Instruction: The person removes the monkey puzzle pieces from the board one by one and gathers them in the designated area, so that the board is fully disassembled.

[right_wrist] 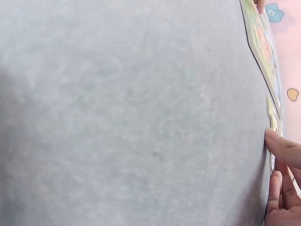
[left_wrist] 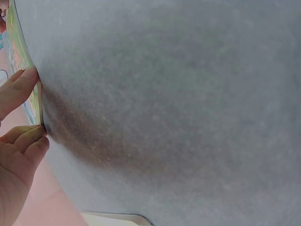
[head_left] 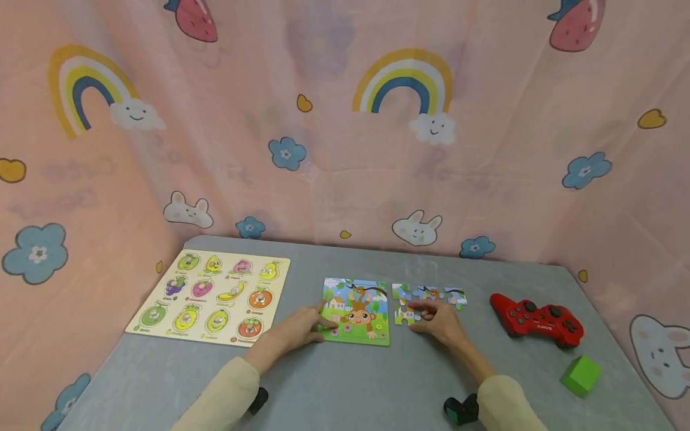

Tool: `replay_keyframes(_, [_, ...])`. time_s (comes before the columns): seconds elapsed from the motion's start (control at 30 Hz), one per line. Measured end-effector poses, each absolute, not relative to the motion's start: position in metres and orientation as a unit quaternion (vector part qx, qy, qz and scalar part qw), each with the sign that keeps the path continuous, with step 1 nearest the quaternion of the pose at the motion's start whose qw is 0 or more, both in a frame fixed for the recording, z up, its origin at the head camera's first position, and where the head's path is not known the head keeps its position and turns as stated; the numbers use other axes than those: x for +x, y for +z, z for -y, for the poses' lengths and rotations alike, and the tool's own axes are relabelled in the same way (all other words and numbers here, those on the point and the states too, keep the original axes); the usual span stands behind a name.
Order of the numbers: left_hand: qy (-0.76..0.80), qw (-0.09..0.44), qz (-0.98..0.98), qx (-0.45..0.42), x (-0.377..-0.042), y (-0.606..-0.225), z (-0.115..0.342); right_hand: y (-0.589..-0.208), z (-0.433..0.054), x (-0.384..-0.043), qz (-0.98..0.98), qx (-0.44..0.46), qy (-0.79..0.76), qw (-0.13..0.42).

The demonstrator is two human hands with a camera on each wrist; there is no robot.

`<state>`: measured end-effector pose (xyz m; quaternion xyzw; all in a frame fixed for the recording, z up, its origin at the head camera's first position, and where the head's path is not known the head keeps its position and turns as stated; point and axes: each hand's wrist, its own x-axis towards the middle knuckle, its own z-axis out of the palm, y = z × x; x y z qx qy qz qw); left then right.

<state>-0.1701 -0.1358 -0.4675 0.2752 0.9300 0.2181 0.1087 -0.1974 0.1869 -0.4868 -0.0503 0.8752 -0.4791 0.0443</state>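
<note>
Left hand [head_left: 299, 328] is gripping a monkey picture [head_left: 358, 317], probably steadying it; right hand [head_left: 443, 323] is pinching a puzzle piece [head_left: 404, 315], seemingly aligning it.

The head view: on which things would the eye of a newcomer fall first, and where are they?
Probably first on the monkey picture board in the middle of the table, with the left hand at its left edge and the right hand at loose puzzle pieces right of it. The red game controller, on the table's right side, also stands out. Behind, the pink backdrop with two rainbows fills the upper part.
</note>
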Motion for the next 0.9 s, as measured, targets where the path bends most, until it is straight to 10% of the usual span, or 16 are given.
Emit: replay_keyframes(0.9, [0.220, 0.108, -0.932, 0.268, -0.1695, -0.4676, 0.1358, -0.4806, -0.1878, -0.2037, -0.897, -0.081, -0.429, 0.069])
